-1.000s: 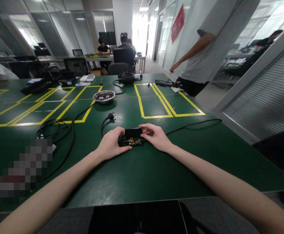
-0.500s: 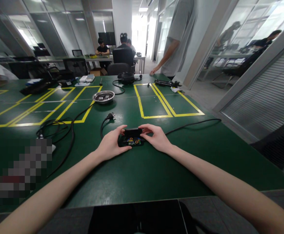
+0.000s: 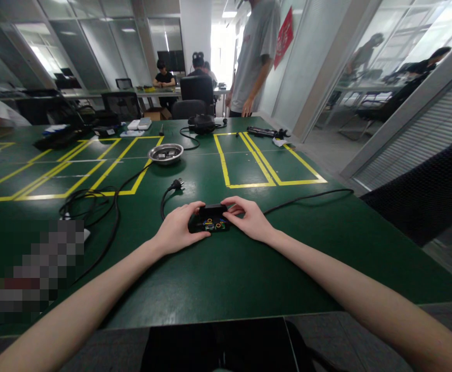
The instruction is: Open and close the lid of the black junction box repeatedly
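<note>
Between my hands sits a small black plastic adapter case [image 3: 198,229], its inside exposed. In it lies a circuit board [image 3: 213,225] with copper-coloured ring coils. Behind the board stands the black cover [image 3: 212,210], tilted up. My left hand [image 3: 177,227] wraps the left end of the case, thumb along the near edge and fingers at the cover's left end. My right hand [image 3: 248,218] pinches the right end of the cover. A black plug [image 3: 177,184] on a cable lies beyond my left hand, and a black cable [image 3: 307,197] runs off to the right.
A steel bowl [image 3: 166,154] with metal parts stands farther back. Coiled black cable [image 3: 84,206] and a pixelated object [image 3: 35,274] lie left. Yellow tape [image 3: 249,185] marks the green table [image 3: 164,305]. A person in grey [image 3: 253,57] stands at the far edge.
My hands and the case stay almost in place; the cover looks slightly lower. The standing person has shifted left and taken the hand off the table.
</note>
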A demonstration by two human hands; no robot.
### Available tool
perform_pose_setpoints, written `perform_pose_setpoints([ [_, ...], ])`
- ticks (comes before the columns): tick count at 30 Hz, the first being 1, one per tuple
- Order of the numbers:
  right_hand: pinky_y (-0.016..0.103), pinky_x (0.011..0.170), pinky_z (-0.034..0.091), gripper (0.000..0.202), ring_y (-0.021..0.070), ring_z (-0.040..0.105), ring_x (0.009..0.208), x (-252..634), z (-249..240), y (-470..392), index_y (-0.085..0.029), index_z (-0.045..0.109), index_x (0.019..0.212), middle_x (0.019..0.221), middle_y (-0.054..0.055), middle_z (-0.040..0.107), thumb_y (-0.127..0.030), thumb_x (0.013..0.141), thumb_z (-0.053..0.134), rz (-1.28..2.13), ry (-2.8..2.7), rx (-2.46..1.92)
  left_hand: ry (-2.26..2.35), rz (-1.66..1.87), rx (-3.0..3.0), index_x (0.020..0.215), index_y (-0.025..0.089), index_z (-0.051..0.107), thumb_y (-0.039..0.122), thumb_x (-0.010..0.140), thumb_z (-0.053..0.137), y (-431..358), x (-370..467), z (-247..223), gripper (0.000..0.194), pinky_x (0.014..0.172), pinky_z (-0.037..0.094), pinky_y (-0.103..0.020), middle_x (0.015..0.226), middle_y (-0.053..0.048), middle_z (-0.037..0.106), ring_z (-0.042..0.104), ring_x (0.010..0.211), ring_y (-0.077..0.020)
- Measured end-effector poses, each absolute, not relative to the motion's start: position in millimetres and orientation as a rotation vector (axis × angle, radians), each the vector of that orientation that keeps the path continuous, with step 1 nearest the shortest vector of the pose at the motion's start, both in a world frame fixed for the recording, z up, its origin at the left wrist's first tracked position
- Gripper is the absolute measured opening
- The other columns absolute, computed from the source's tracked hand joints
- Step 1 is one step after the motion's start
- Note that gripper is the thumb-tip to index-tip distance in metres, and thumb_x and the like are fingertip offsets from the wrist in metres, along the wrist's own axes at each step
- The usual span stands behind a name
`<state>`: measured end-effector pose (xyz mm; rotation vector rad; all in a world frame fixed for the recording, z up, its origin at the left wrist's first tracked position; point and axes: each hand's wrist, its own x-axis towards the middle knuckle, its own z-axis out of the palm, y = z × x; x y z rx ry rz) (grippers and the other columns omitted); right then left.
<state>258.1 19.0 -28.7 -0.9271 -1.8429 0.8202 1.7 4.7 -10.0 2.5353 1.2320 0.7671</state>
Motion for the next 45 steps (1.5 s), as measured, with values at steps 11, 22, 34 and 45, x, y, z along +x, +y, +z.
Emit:
perform_pose_setpoints([
  [11,0.036,0.081,0.061,0.008,0.0197,0.068,0.090,258.0,-17.1,9.0,-0.022,0.068,0.097,0.099,0.006,0.069,-0.020,0.090,0.065,0.662,-2.050,-0.766,1.189,0.726,2.560,0.105,0.022,0.061,0.042,0.082,0.081,3.3,2.5,-6.5,0.036,0.084,0.056,-0.039,0.102,-0.005,0.072,0.070,0.093,-0.0259],
  [22,0.037,0.081,0.058,0.016,0.0218,0.066,0.094,261.2,-14.5,5.4,-0.023,0.059,0.094,0.104,0.007,0.067,-0.015,0.080,0.065,0.637,-2.108,-0.676,1.101,0.752,2.525,0.105,0.022,0.061,0.036,0.084,0.078,0.9,3.6,-6.6,0.031,0.083,0.055,-0.036,0.102,-0.005,0.071,0.070,0.093,-0.0236],
  [34,0.043,0.093,0.053,0.023,0.0253,0.065,0.105,262.1,-11.9,5.6,-0.024,0.056,0.091,0.112,0.009,0.069,-0.010,0.076,0.066,0.628,-2.166,-0.670,1.153,0.700,2.507,0.103,0.022,0.061,0.038,0.084,0.078,0.0,4.3,-5.7,0.030,0.078,0.055,-0.035,0.096,-0.004,0.070,0.068,0.088,-0.0237],
  [45,0.043,0.092,0.054,0.014,0.0245,0.067,0.102,262.2,-12.1,5.5,-0.024,0.058,0.091,0.112,0.008,0.074,-0.020,0.085,0.070,0.671,-2.172,-0.758,1.155,0.709,2.523,0.100,0.022,0.061,0.036,0.083,0.079,-0.1,4.1,-6.5,0.029,0.076,0.054,-0.035,0.095,-0.004,0.069,0.068,0.087,-0.0235],
])
